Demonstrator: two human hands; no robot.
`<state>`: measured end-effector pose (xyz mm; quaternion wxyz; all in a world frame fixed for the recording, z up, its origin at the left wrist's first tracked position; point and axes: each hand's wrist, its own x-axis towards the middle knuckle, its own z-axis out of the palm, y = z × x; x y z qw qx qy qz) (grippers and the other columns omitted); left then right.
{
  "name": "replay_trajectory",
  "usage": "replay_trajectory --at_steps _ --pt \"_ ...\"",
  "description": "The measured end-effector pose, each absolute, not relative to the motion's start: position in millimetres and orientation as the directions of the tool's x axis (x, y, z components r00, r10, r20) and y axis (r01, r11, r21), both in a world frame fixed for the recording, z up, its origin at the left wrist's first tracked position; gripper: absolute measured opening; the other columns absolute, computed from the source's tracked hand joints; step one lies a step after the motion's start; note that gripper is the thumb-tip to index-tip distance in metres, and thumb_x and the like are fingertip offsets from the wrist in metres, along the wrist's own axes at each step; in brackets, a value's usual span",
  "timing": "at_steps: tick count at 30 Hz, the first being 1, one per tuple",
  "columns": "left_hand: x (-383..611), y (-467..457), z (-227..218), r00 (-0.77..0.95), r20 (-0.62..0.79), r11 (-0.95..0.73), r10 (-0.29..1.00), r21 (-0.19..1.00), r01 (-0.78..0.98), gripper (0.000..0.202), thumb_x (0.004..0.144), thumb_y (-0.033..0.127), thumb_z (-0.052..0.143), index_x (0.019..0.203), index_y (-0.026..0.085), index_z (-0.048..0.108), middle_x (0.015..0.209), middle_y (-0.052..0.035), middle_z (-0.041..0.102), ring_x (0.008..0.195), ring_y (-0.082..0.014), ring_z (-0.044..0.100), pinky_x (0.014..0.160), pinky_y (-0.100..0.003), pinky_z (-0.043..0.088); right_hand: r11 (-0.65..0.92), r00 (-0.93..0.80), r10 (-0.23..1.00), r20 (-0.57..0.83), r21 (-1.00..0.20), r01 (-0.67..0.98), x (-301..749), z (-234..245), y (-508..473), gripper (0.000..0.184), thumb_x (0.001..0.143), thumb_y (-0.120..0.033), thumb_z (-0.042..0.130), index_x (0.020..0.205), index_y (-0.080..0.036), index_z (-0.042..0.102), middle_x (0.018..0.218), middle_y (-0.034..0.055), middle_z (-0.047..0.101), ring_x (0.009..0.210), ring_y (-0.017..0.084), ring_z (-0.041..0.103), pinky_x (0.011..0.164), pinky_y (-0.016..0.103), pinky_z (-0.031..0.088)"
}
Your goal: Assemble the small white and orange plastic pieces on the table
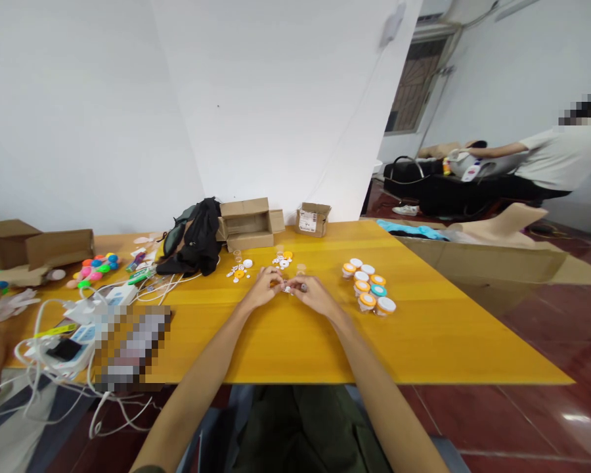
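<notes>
White piece (286,288) over yellow table (285,348), wall (276,98) beyond

Just left of the carton (250,225) lies a bag (203,238), farther left balls (104,268); right of it, a box (309,221); before it, small parts (239,274); front right, containers (367,300).

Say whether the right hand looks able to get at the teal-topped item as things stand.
Probably yes, from above: bare table lies between the right hand and the cluster, and nothing covers the teal-topped item, though orange- and white-topped neighbours crowd it.
</notes>
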<state>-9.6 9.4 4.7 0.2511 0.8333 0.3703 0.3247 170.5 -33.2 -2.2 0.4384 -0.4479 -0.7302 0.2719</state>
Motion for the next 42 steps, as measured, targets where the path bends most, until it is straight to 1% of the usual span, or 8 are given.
replay_trajectory --at_steps 5,12,18,25,31,35,39,42 --pt "-12 8 8 0.554 0.337 -0.614 0.761 0.650 0.448 0.014 0.076 0.015 0.066 0.064 0.022 0.069 0.098 -0.0048 0.060 0.103 -0.0234 0.052 0.098 -0.039 0.042 0.441 -0.227 0.897 0.378 -0.789 0.428 171 -2 -35 0.015 0.074 -0.018 0.061 0.077 -0.023 0.074 0.072 -0.0004 0.072 0.062 0.015 0.060 0.062 0.027 0.047" --pt "-13 7 6 0.605 0.349 -0.670 0.716 0.587 0.454 0.013 0.073 0.014 0.065 0.065 0.022 0.069 0.096 -0.0045 0.060 0.101 -0.0228 0.052 0.097 -0.039 0.043 0.456 -0.240 0.890 0.388 -0.733 0.504 170 -3 -36 0.021 0.072 -0.011 0.058 0.075 -0.024 0.075 0.070 -0.0008 0.069 0.060 0.015 0.059 0.060 0.026 0.045" --pt "-12 6 7 0.602 0.350 -0.669 0.718 0.587 0.456 0.013 0.071 0.012 0.065 0.064 0.022 0.068 0.095 -0.0040 0.059 0.101 -0.0225 0.052 0.097 -0.038 0.043 0.482 -0.230 0.871 0.433 -0.672 0.562 170 -1 -38 0.019 0.074 -0.015 0.058 0.076 -0.024 0.074 0.070 0.0003 0.067 0.064 0.016 0.059 0.064 0.027 0.045" --pt "-12 5 9 0.581 0.369 -0.652 0.725 0.641 0.406 0.014 0.075 0.011 0.060 0.067 0.020 0.066 0.091 -0.0039 0.060 0.095 -0.0206 0.055 0.093 -0.036 0.044 0.459 -0.071 0.844 0.532 -0.648 0.608 175 -2 -32 0.019 0.076 -0.014 0.056 0.074 -0.025 0.071 0.077 0.0038 0.071 0.077 0.021 0.063 0.075 0.033 0.049" --pt "-11 7 9 0.522 0.399 -0.624 0.754 0.684 0.378 0.010 0.079 0.014 0.057 0.076 0.019 0.065 0.090 -0.0034 0.061 0.091 -0.0198 0.056 0.092 -0.035 0.045 0.397 0.174 0.786 0.593 -0.700 0.593 184 -14 -23 0.018 0.082 -0.021 0.054 0.086 -0.025 0.070 0.085 0.0059 0.071 0.084 0.024 0.064 0.083 0.038 0.050" --pt "-9 6 7 0.534 0.402 -0.629 0.744 0.691 0.356 0.007 0.083 0.023 0.061 0.086 0.021 0.066 0.095 -0.0044 0.062 0.097 -0.0212 0.057 0.096 -0.036 0.044 0.363 0.228 0.765 0.603 -0.696 0.620 187 -26 -17 0.019 0.082 -0.025 0.055 0.096 -0.025 0.069 0.096 0.0083 0.070 0.096 0.027 0.062 0.088 0.041 0.050" --pt "-8 4 5 0.578 0.382 -0.639 0.721 0.688 0.343 0.022 0.084 0.032 0.065 0.104 0.022 0.066 0.107 -0.0068 0.063 0.105 -0.0236 0.057 0.100 -0.037 0.044 0.364 0.204 0.797 0.568 -0.722 0.588 183 -34 -13 0.025 0.083 -0.024 0.052 0.103 -0.025 0.067 0.106 0.0077 0.069 0.102 0.026 0.062 0.093 0.042 0.049" --pt "-6 2 0 0.578 0.394 -0.649 0.714 0.683 0.336 0.039 0.081 0.038 0.069 0.117 0.022 0.061 0.119 -0.0095 0.061 0.114 -0.0265 0.056 0.103 -0.040 0.043 0.361 0.188 0.831 0.524 -0.764 0.535 180 -34 -11 0.027 0.083 -0.020 0.048 0.102 -0.025 0.066 0.106 0.0072 0.070 0.102 0.025 0.063 0.092 0.042 0.049"
